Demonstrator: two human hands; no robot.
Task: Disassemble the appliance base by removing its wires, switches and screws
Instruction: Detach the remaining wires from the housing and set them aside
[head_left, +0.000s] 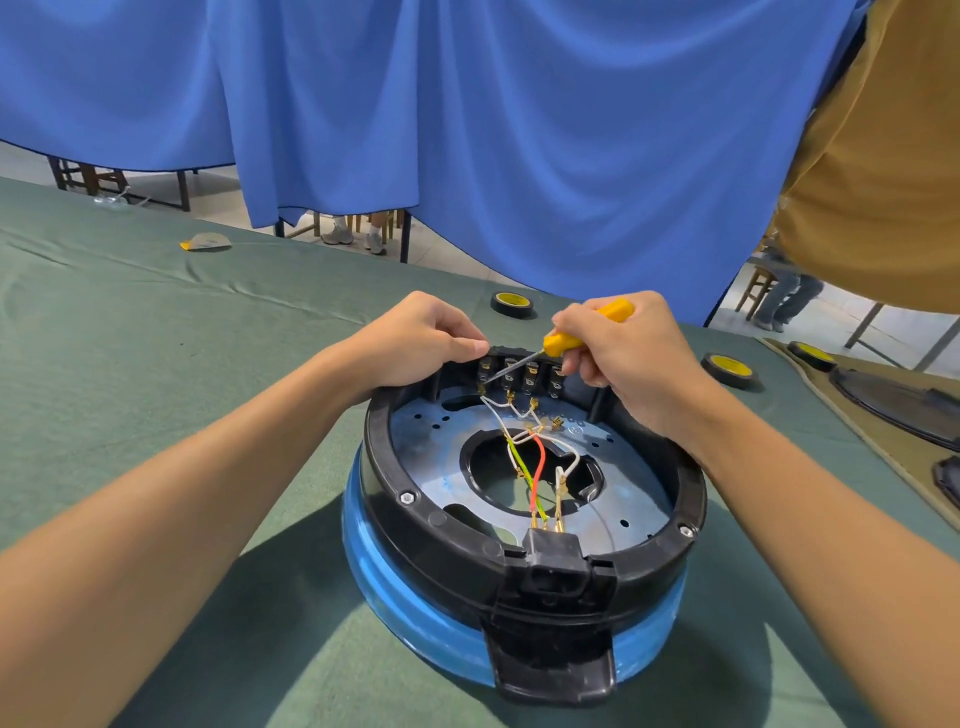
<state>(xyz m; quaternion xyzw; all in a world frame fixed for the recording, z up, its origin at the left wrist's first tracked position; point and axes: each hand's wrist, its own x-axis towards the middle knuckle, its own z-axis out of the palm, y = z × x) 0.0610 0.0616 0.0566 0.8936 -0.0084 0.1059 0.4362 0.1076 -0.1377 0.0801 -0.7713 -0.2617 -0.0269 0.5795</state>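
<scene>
A round appliance base, black rim over a blue shell, lies upside down on the green cloth. Inside, white, red and yellow-green wires run from a row of switches at the far rim to a black power socket at the near rim. Hex screws sit in the rim. My left hand grips the far rim beside the switches. My right hand holds a yellow-handled screwdriver, its tip pointing at the leftmost switch terminal.
Three rolls of black-and-yellow tape lie behind and to the right. A tan mat with dark parts sits at the right. A small flat item lies far left. A blue curtain hangs behind; a person in tan stands at the right.
</scene>
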